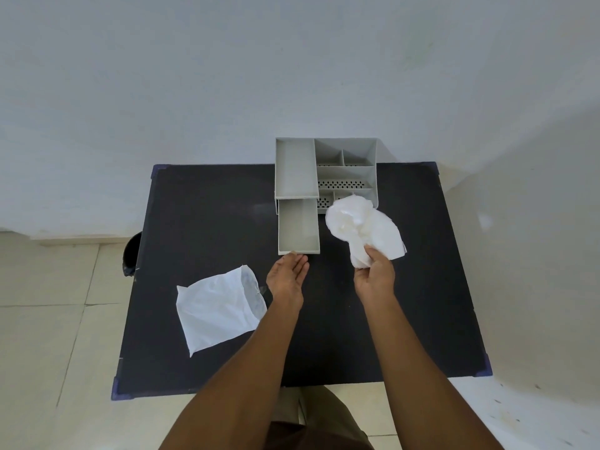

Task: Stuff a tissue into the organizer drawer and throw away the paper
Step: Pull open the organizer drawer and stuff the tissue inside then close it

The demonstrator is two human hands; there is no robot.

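The tissue [360, 225] is up in the air, a loose white wad bunched in the right hand [373, 274], whose fingers [376, 254] are curled closed around its lower end. It hangs just to the right of the organizer drawer [298, 227], partly in front of the organizer's perforated front compartments, and none of it is in the drawer yet. That drawer is pulled well out of the grey organizer [324, 170] toward the person, and it shows nothing inside. The left hand [287, 276] sits at the drawer's near edge, palm turned inward, fingers straight and loosely together, tips touching or just shy of the front lip, with nothing in its grasp.

Further out, on the left side of the dark tabletop [422, 319], lies the paper [220, 308], a flat, crinkled white wrapper with one end open, well apart from both hands. A dark bin [131, 253] peeks out past the tabletop's left edge, down on the floor.

So the reading: the drawer is open and the tissue is in hand, but the stuffing itself looks not yet done. After that, the drawer likely needs closing, and the paper has not yet gone into the bin.
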